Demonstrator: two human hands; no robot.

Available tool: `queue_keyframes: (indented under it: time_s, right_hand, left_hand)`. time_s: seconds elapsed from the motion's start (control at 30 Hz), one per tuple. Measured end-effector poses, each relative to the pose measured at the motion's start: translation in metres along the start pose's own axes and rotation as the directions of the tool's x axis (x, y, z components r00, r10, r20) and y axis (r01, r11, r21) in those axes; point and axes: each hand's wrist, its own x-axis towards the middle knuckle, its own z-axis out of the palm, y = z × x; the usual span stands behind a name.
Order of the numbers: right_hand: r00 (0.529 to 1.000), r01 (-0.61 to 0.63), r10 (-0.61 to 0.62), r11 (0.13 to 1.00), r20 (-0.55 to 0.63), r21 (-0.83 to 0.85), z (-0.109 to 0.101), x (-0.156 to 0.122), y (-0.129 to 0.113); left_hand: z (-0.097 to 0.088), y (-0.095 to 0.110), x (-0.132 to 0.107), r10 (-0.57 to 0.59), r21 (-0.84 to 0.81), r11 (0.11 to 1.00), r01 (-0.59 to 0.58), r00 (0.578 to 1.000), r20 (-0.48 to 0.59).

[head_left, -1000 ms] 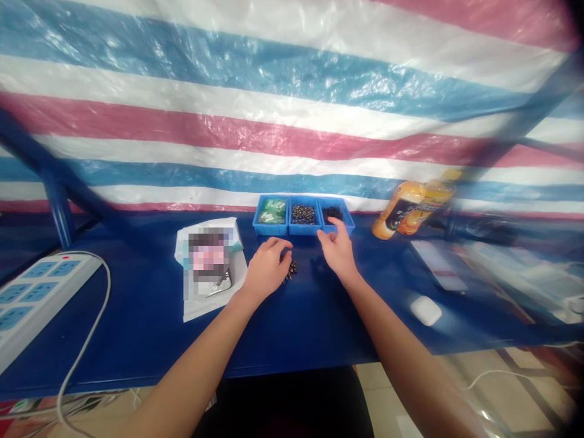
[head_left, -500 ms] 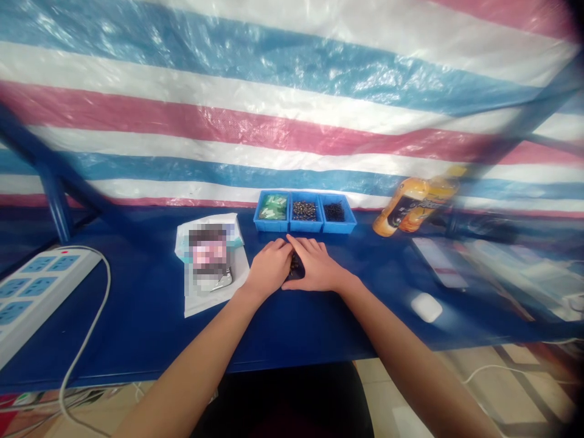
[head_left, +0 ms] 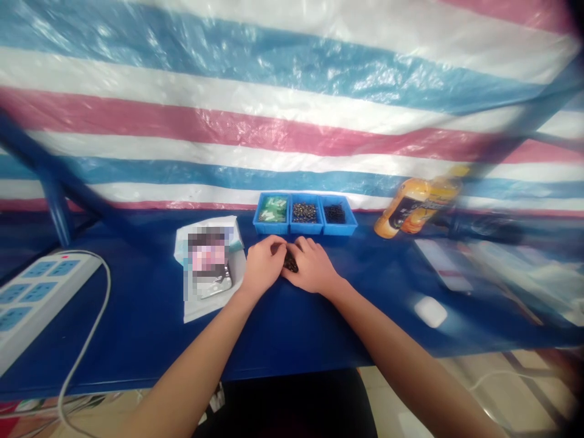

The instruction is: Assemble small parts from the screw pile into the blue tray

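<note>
Cupping pieces (head_left: 291,264) at blue table (head_left: 292,340); striped sheet (head_left: 292,131) behind

The small parts (head_left: 291,263) look dark brown, the bins (head_left: 306,229) blue, the sheet (head_left: 274,131) striped red-white-blue

No text legible; bottle labels (head_left: 404,213) unreadable (too blurred).

L hand (head_left: 264,265) & R hand (head_left: 316,267) bare, fingers (head_left: 312,244) incl.; both forearms (head_left: 201,347) bare too.
</note>
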Motion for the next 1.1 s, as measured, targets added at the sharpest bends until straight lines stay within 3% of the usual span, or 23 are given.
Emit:
queue_keyframes:
  time_s: [0.1,0.23,0.53,0.7,0.9,1.1]
  right_hand:
    - [0.999,0.052,-0.052,0.997,0.001,-0.049,0.001,0.004,-0.004]
    - [0.990,0.137,-0.136,0.990,0.042,-0.030,0.003,0.007,-0.003]
    - [0.993,-0.100,0.106,0.991,0.061,-0.091,0.003,0.010,-0.004]
    - [0.991,-0.125,0.129,0.989,0.045,-0.083,0.001,0.010,-0.004]
    - [0.985,-0.174,0.174,0.981,0.011,0.088,0.002,0.008,0.004]
    - [0.943,-0.220,0.299,0.892,-0.150,0.394,0.005,0.009,0.015]
  left_hand:
    - [0.000,0.001,0.001,-0.028,-0.090,0.996,0.017,0.993,-0.114]
    - [0.003,0.002,0.000,-0.004,-0.130,0.991,-0.011,0.994,-0.113]
    - [0.001,0.005,-0.001,0.006,-0.128,0.992,-0.021,0.992,-0.123]
    - [-0.002,0.008,-0.002,0.000,-0.091,0.996,-0.010,0.994,-0.108]
    - [-0.001,0.009,-0.006,0.046,-0.027,0.999,-0.047,0.999,-0.023]
    - [-0.001,0.007,-0.006,0.075,-0.014,0.997,-0.076,0.997,-0.006]
